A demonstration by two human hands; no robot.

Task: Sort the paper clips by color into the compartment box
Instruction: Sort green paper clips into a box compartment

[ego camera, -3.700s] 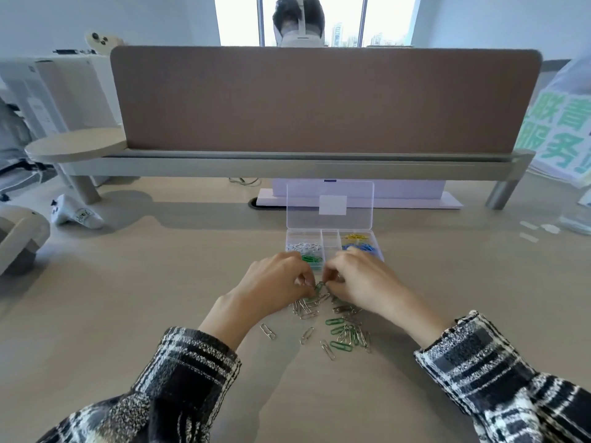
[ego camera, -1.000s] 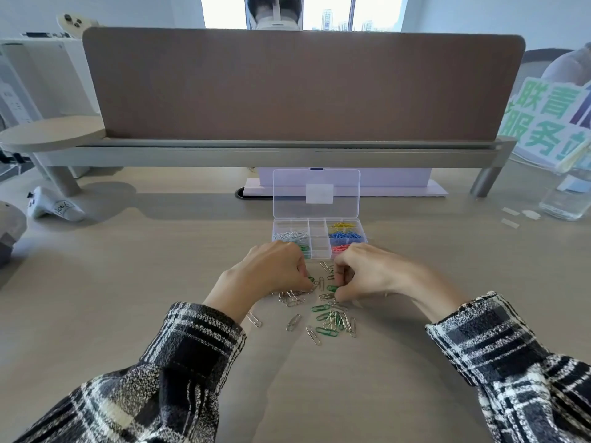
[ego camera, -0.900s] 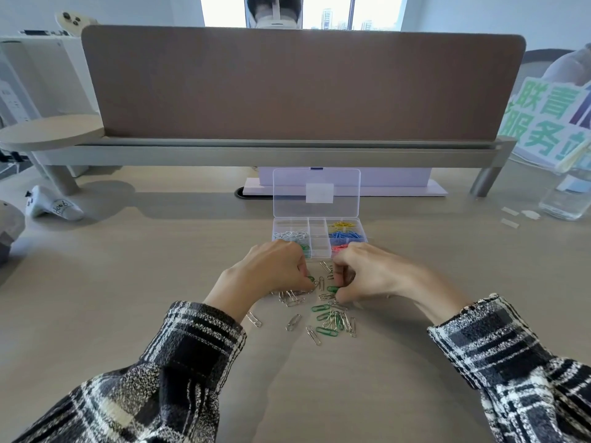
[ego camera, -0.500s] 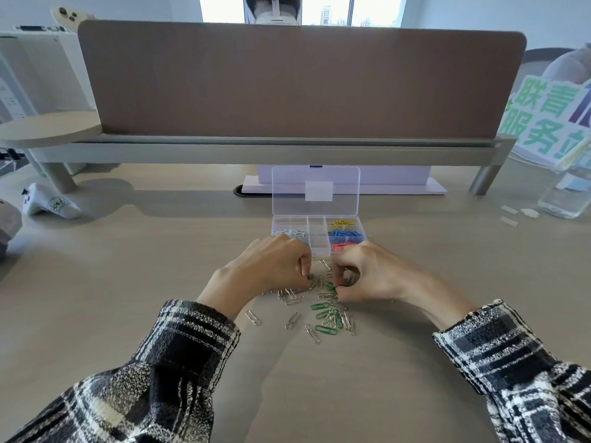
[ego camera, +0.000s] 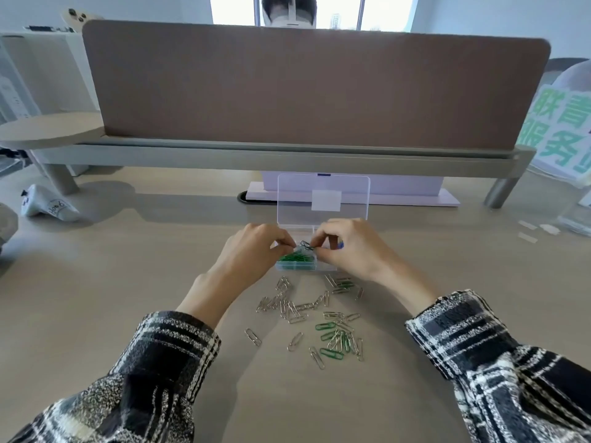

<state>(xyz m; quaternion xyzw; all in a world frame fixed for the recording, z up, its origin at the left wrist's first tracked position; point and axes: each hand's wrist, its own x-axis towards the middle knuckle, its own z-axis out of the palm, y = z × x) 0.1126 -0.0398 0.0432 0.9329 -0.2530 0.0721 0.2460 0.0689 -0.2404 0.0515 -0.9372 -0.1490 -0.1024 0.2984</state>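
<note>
Head view: your left hand [ego camera: 252, 251] and right hand [ego camera: 348, 247] both pinch one paper clip [ego camera: 305, 244] over the compartment box [ego camera: 297, 267], green clips [ego camera: 295, 258] beneath

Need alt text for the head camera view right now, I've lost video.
The left hand and right hand pinch a clip between them above the green clips in the open clear box. On the desk nearer the person lie loose silver and green clips.

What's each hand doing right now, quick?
Left hand: pinches a paper clip over the compartment box.
Right hand: pinches the same paper clip.
</note>
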